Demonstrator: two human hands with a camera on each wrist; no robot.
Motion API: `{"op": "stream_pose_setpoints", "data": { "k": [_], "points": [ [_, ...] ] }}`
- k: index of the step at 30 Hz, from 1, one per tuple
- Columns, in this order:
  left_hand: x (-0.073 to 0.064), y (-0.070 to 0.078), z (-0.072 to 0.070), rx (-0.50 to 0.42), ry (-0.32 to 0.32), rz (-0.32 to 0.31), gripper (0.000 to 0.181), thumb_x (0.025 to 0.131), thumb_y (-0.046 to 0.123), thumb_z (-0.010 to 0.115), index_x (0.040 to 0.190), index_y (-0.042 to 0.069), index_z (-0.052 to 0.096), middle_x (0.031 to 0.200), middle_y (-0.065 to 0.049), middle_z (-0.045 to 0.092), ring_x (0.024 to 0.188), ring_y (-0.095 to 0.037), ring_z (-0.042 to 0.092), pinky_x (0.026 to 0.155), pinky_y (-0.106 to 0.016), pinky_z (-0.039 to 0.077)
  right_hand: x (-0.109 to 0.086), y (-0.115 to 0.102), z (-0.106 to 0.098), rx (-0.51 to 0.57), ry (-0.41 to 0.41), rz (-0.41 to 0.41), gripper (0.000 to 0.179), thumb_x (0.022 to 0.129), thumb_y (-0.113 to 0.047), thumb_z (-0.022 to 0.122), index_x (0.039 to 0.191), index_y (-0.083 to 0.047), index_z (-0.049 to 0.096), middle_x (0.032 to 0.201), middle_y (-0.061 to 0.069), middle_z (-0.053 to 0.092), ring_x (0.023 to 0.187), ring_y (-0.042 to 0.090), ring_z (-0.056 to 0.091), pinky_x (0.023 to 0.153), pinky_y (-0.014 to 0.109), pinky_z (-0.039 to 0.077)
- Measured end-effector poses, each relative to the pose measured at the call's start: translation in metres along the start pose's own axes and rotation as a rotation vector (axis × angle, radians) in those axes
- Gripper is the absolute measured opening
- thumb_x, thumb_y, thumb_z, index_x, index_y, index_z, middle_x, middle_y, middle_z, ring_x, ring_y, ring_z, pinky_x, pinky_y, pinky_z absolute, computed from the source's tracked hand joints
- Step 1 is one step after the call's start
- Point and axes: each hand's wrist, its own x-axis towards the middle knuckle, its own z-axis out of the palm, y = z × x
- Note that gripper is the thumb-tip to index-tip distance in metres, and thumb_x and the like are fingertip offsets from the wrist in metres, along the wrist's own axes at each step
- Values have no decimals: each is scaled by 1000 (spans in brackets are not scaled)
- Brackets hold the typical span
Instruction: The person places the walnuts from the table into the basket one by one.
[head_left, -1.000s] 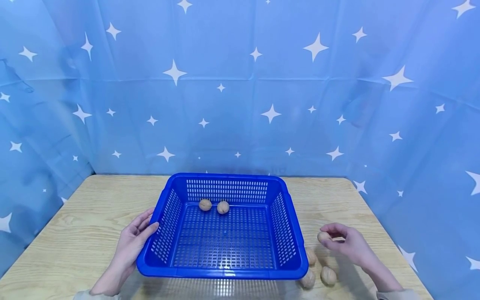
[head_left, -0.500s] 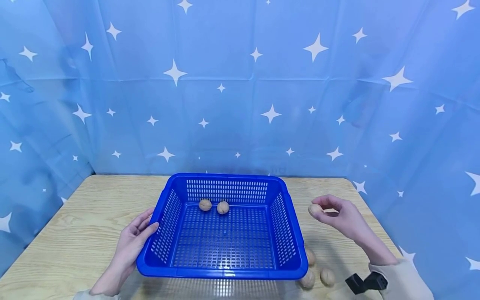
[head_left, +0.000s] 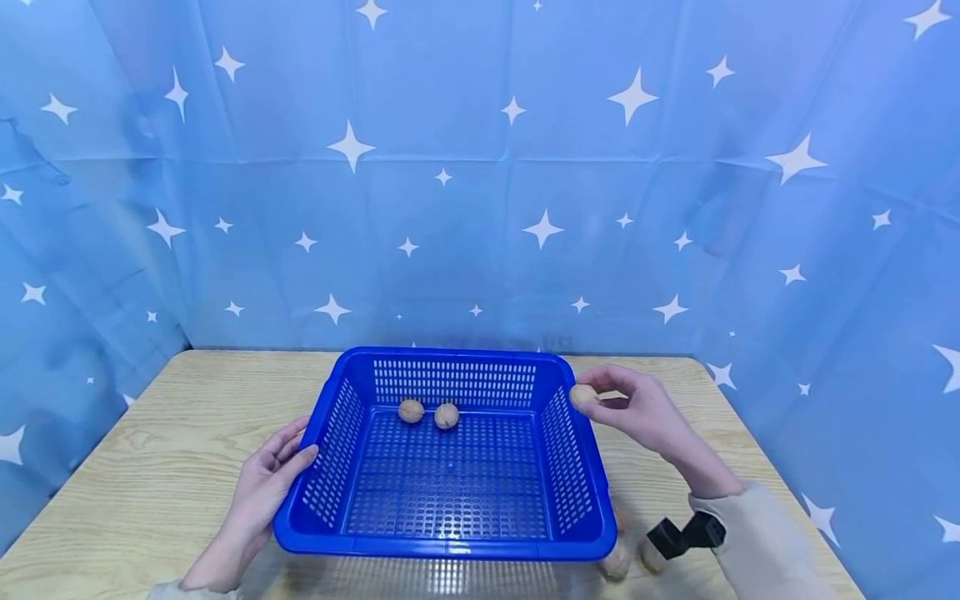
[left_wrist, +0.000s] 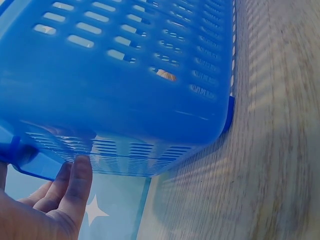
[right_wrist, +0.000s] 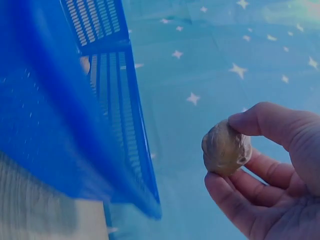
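Observation:
A blue plastic basket (head_left: pixel 450 546) with slotted walls stands on the table, and two walnuts (head_left: pixel 446 416) lie inside near its far wall. My left hand (head_left: pixel 262 479) grips the basket's left side, thumb over the rim and fingers against the outer wall, as the left wrist view also shows. Between thumb and fingertips my right hand (head_left: pixel 637 408) pinches a walnut (right_wrist: pixel 226 148), held up at the basket's right rim. More walnuts (head_left: pixel 617 560) lie on the table by the basket's near right corner, partly hidden by the basket and by a black wrist mount (head_left: pixel 686 533).
The light wooden table (head_left: pixel 150 467) runs back to a blue curtain (head_left: pixel 465 208) printed with white stars, which also encloses both sides. Table surface shows to the left and right of the basket.
My right hand has risen from beside the loose walnuts and moved left and away from me to the basket's right rim, carrying the walnut. The left hand and basket stay put.

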Motion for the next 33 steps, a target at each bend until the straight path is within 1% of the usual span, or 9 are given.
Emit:
{"op": "stream_pose_setpoints", "data": {
  "k": [5,12,18,25,33],
  "points": [
    [0,0,0,0,0,5,56,94,22,58,142,5,34,94,27,60,87,-1,61,72,-22,52,12,-10,12,57,-32,-36,27,85,-11,70,108,0,63,102,11,63,95,22,58,79,27,52],
    [0,-1,0,-7,0,3,56,94,22,58,143,6,34,96,27,60,87,-2,61,72,-23,52,29,-17,27,32,-91,-58,28,87,-20,69,110,-6,63,101,4,64,93,20,57,81,31,51],
    [0,0,1,1,4,3,55,95,22,58,142,7,35,95,27,60,86,-2,61,72,-23,52,42,-23,43,34,-123,-104,27,87,-19,68,110,-5,63,102,4,64,93,19,58,79,33,52],
    [0,0,1,8,12,9,54,94,21,58,142,6,36,94,26,60,85,-2,61,71,-23,52,55,-33,63,68,-165,-128,24,86,-16,69,108,-7,64,104,5,63,94,20,58,80,31,52],
    [0,1,1,7,9,15,54,95,21,58,142,6,36,95,26,60,86,-2,61,72,-23,52,72,-41,88,81,-203,-187,23,85,-9,68,107,-5,64,103,6,64,93,19,60,78,29,53]
  ]
}}
